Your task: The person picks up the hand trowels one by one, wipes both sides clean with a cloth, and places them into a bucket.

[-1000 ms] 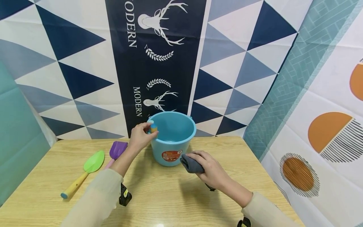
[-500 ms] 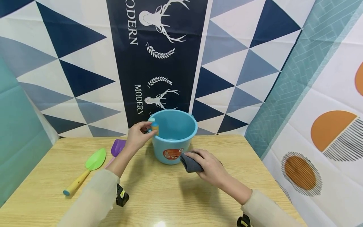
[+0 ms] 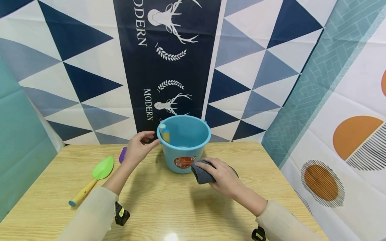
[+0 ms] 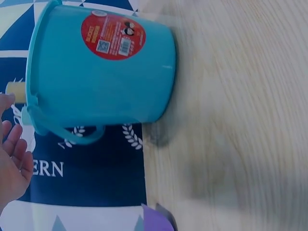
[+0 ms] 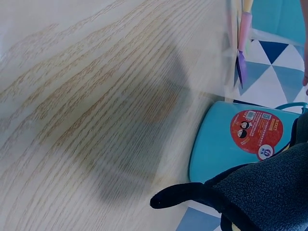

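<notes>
A blue bucket (image 3: 170, 159) with a red label stands on the table near its back edge. Inside its left rim lean a yellow handle (image 3: 166, 136) with a blue end and a pale mint handle end (image 3: 162, 127); their lower parts are hidden. My left hand (image 3: 138, 147) is just left of the rim with thumb and fingers spread apart, nothing between them. The left wrist view has the yellow handle (image 4: 18, 91) sticking up past the rim beside my thumb. In front of the bucket's right side, my right hand (image 3: 223, 175) grips a folded dark grey cloth (image 5: 269, 187) above the table.
On the table's left lies a green toy trowel (image 3: 103, 168) with a yellow handle. A purple toy shovel (image 3: 122, 155) lies beside it, partly covered by my left arm. Patterned cloth hangings (image 3: 241, 77) rise behind the table and at its sides.
My left hand has let go of the yellow handle at the bucket's rim and drawn back to the left. My right hand keeps its hold on the cloth, almost still.
</notes>
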Motion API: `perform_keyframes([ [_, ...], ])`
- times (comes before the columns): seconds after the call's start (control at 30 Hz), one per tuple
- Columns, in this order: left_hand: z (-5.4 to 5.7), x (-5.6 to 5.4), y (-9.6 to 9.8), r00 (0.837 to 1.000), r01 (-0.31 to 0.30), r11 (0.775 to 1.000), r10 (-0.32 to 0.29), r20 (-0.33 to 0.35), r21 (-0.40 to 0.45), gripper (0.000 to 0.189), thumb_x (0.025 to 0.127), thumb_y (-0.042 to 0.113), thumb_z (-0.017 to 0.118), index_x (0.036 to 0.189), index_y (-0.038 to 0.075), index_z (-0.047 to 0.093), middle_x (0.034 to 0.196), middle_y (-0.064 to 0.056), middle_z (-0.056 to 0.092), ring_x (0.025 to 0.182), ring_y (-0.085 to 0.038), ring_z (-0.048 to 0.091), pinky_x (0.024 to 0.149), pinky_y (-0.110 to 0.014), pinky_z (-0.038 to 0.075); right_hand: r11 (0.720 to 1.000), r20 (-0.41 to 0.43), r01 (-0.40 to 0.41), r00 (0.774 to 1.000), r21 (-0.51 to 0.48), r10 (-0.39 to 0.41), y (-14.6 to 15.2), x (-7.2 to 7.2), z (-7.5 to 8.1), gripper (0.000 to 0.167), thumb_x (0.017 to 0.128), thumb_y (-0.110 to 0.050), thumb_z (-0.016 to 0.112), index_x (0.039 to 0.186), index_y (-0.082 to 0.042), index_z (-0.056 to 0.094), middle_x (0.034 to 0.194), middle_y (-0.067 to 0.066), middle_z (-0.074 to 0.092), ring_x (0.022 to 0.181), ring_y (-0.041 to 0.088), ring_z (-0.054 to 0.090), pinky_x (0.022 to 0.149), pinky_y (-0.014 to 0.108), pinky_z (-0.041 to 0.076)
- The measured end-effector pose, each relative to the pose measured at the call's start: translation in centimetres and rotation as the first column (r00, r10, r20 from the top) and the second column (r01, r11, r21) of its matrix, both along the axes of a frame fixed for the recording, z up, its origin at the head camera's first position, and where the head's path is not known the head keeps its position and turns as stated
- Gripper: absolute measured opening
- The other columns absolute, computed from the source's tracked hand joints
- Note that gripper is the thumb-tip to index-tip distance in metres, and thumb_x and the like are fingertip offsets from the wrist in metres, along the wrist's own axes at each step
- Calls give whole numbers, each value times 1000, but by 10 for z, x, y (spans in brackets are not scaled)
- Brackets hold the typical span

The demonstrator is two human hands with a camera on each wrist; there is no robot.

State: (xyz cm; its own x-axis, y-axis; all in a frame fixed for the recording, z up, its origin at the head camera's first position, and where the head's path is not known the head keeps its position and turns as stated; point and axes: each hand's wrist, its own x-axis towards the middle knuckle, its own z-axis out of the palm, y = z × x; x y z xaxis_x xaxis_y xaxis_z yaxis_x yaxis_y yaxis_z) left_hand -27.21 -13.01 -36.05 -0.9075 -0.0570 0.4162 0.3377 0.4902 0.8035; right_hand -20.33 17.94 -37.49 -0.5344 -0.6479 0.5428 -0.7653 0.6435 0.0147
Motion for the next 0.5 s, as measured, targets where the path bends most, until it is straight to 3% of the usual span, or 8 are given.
perform_keyframes([
  [0.17,-8,4,-16,1000,-11,999,12,10,-48,44,83,29,71,119,5,62,109,-17,66,98,-30,59,80,-33,48,1000,5,6,1000,0,-6,0,-1,0,64,71,-11,80,128,-23,55,123,9,57,109,28,58,83,44,52],
  [0.3,-13,9,-28,999,-35,997,35,7,-76,42,83,24,70,119,4,62,105,-17,67,92,-29,61,77,-32,49,1000,-4,6,1000,1,-6,0,-1,1,65,70,-11,81,128,-24,55,124,9,57,109,28,58,82,44,52],
  [0.5,-20,23,-45,994,-57,994,65,82,-98,40,85,25,68,119,5,61,104,-16,66,87,-24,60,69,-20,50,1000,-15,0,1000,4,0,0,0,0,64,70,-10,80,128,-23,55,122,10,58,109,28,58,81,44,52],
])
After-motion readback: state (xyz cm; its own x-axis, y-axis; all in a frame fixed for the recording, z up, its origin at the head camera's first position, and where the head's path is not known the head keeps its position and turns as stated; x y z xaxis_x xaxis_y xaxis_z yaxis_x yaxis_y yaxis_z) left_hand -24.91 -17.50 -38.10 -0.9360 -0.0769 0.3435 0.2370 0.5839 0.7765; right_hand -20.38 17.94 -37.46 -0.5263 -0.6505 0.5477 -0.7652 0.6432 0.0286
